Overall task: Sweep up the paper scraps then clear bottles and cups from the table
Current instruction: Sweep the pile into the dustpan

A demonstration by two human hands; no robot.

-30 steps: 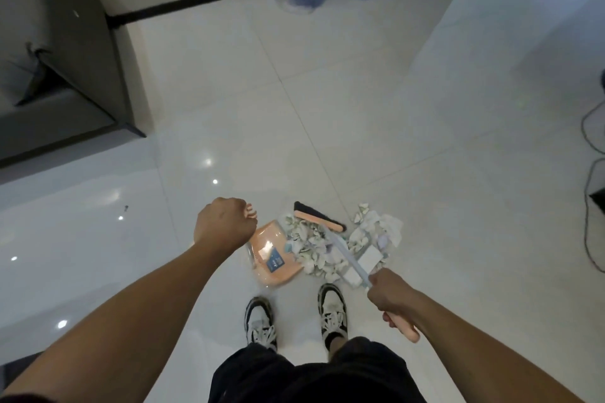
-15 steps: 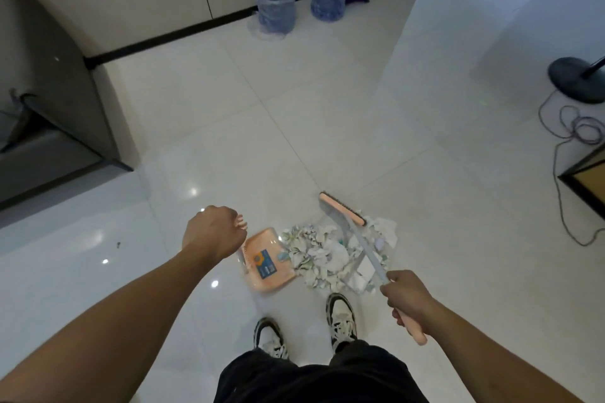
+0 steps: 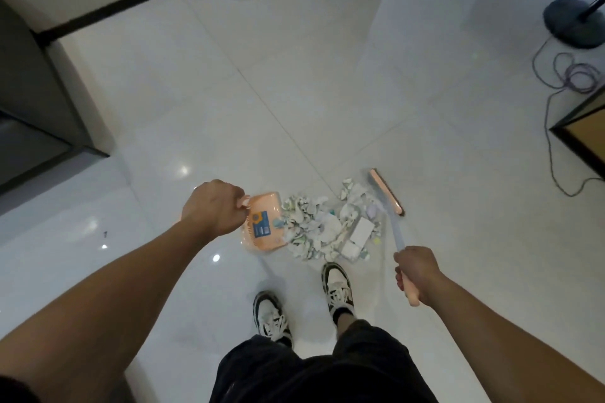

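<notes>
The left hand [image 3: 214, 206] grips the orange dustpan [image 3: 263, 226] handle, pan touching the paper scraps [image 3: 322, 227]. The right hand [image 3: 417, 270] holds the broom [image 3: 388, 195], its head apparently just beside the pile.

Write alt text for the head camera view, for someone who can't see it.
Seen from above, a person's left hand holds an orange dustpan beside a pile of paper scraps on the white tiled floor, while the right hand grips a broom on the pile's far side. Two sneakers stand just below.
</notes>
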